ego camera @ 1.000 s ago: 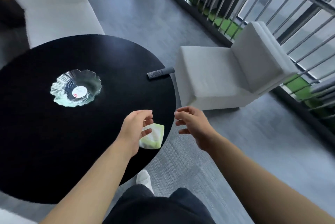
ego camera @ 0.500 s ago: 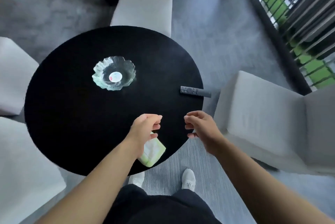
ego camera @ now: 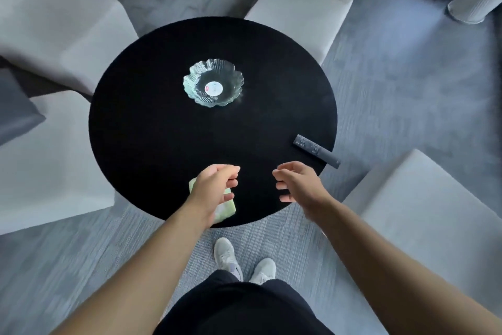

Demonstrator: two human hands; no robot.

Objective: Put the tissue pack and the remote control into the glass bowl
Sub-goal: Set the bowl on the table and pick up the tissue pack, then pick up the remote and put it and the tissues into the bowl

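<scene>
Left hand [ego camera: 214, 188]: hovers over the pack, fingers curled loosely with a gap at the tips. Whether they touch the pack underneath I cannot tell; nothing shows a closed grip on it.
Right hand [ego camera: 296, 185]: half-curled and empty, above the table near its front edge, between the pack and the remote.
Pack [ego camera: 225, 208]: pale green and white, soft-looking, flat on the table right at the near rim, mostly hidden under the left hand.
Remote [ego camera: 316, 150]: dark, slim, buttons up, lying at an angle on the right rim with its far end poking past the edge.
Bowl [ego camera: 213, 82]: clear ribbed glass with a scalloped rim and a round sticker in its base, empty, well apart from both things, toward the far middle of the table [ego camera: 152, 123].
Risk, pack: it sits so close to the rim that a sideways nudge instead of a clean pinch would likely push it onto the floor — the wrapper also looks slippery.
Risk, remote: already overhanging, so a touch on the outer end could tip it off.
Risk, bowl: it looks shallow — the long remote may rest across the rim and slide out, and a hard drop could knock or chip the glass.
</scene>
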